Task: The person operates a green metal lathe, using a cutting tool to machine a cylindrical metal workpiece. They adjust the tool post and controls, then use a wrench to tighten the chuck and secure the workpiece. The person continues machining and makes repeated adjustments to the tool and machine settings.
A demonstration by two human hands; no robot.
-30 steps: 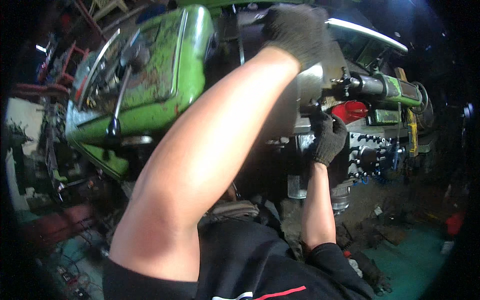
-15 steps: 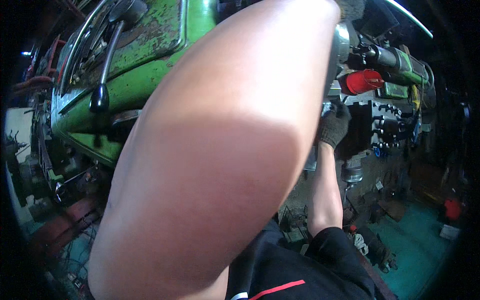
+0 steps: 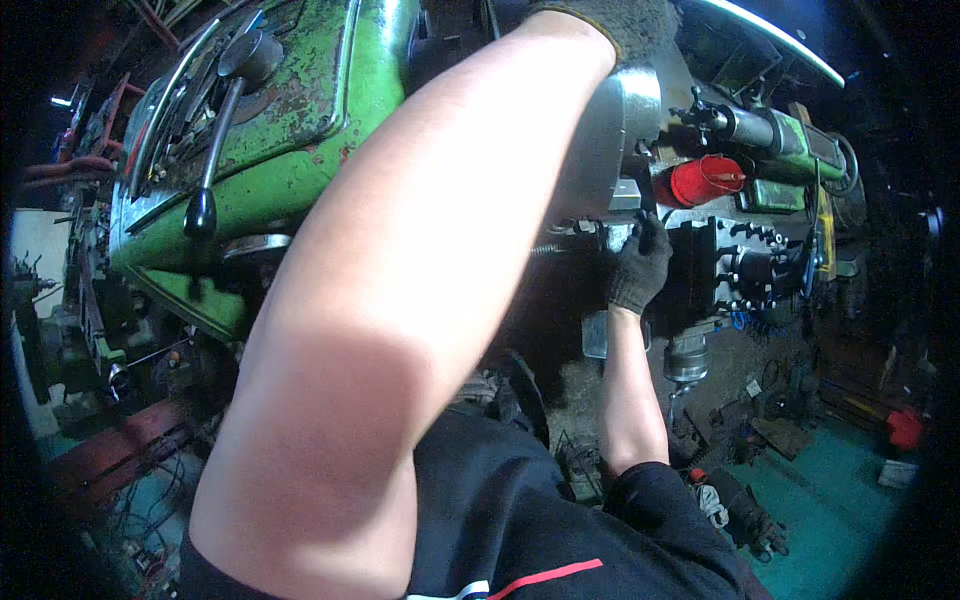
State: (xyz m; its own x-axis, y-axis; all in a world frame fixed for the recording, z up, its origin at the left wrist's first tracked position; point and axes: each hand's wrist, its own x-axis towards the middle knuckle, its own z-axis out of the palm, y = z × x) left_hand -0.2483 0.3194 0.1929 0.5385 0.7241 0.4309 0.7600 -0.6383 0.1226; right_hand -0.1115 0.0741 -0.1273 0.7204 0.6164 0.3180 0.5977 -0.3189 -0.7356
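Right hand (image 3: 638, 268), gloved, is curling its grip narrowly around a small dark handle on the grey metal chuck (image 3: 610, 140) of the green lathe (image 3: 300, 150); forearm rising straight up. Left hand (image 3: 610, 22), gloved, is reaching over the chuck top, grip state indiscernible.

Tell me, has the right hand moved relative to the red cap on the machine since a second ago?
No. The right hand stays just below-left of the red cap.
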